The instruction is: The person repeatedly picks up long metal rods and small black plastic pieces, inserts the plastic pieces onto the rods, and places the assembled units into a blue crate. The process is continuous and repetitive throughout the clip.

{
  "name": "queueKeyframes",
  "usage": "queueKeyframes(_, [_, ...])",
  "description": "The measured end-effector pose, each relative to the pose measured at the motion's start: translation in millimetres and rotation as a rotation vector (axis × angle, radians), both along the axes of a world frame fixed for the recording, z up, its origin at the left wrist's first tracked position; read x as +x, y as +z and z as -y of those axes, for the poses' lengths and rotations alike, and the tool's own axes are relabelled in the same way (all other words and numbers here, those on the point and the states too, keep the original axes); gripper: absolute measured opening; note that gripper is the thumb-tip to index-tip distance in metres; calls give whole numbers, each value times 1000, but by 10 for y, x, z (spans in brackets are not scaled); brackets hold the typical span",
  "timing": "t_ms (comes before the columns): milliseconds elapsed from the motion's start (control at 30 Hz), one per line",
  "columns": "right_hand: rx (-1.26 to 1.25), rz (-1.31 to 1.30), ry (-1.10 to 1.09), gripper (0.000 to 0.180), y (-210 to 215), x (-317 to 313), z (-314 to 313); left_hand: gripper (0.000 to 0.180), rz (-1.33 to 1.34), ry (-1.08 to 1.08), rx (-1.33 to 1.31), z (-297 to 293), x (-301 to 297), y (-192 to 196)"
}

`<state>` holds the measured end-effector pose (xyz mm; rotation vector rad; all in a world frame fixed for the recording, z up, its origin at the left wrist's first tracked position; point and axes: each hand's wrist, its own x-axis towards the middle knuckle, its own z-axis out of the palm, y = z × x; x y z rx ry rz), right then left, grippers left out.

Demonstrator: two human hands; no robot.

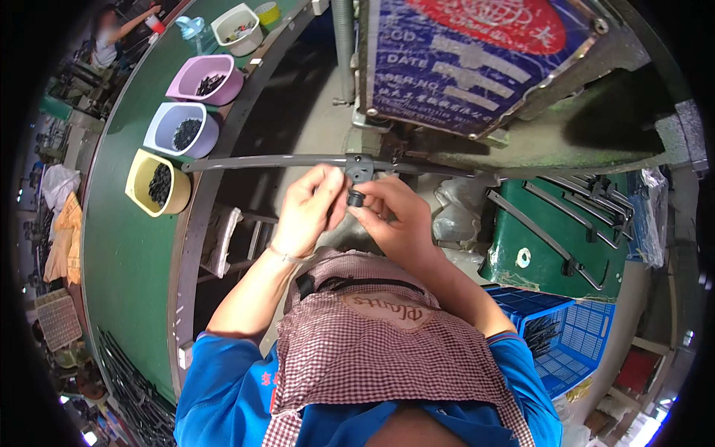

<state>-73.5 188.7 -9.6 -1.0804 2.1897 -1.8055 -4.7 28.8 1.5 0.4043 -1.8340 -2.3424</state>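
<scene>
A long, thin dark grey bar (268,161) lies crosswise in front of me, with a grey bracket (360,169) at its middle. My left hand (309,205) is closed at the bar, thumb and fingers pressed together just left of the bracket. Below the bracket, a small black cylindrical part (355,198) is pinched between the thumb and fingers of my right hand (398,216). Whether this part touches the bracket I cannot tell. My fingers hide some of the bar behind them.
Yellow (134,186), blue (160,134) and pink (186,74) bins of black parts stand on the green table (126,276) at left. A machine with a blue plate (447,82) rises ahead. Right are several bars (536,231) and a blue crate (573,343). A person (108,37) is far left.
</scene>
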Motion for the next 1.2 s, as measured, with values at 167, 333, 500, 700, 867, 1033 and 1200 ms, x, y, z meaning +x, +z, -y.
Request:
queueKeyframes(167, [-16, 21, 34, 29, 47, 49, -163, 13, 154, -158, 121, -27, 99, 43])
queueKeyframes(333, [-44, -108, -122, 29, -25, -173, -290, 18, 78, -157, -35, -46, 64, 46])
queueKeyframes(500, [45, -198, -337, 26, -60, -413, -158, 37, 37, 189, -582, 293, 66, 11])
queueKeyframes(700, [185, -372, -385, 22, -253, -467, -76, 52, 200, 168, -899, 787, 81, -186])
queueKeyframes(867, [283, -121, -355, 26, -42, -428, -46, 32, 257, 60, -663, 953, -12, -224])
queueKeyframes(1033, [324, -291, -383, 29, -149, -468, -59, 26, 202, -22, -660, 1074, -152, -244])
queueKeyframes(1200, [434, -405, -413, 43, -200, -485, -122, 26, 151, -44, -673, 1151, -253, -253])
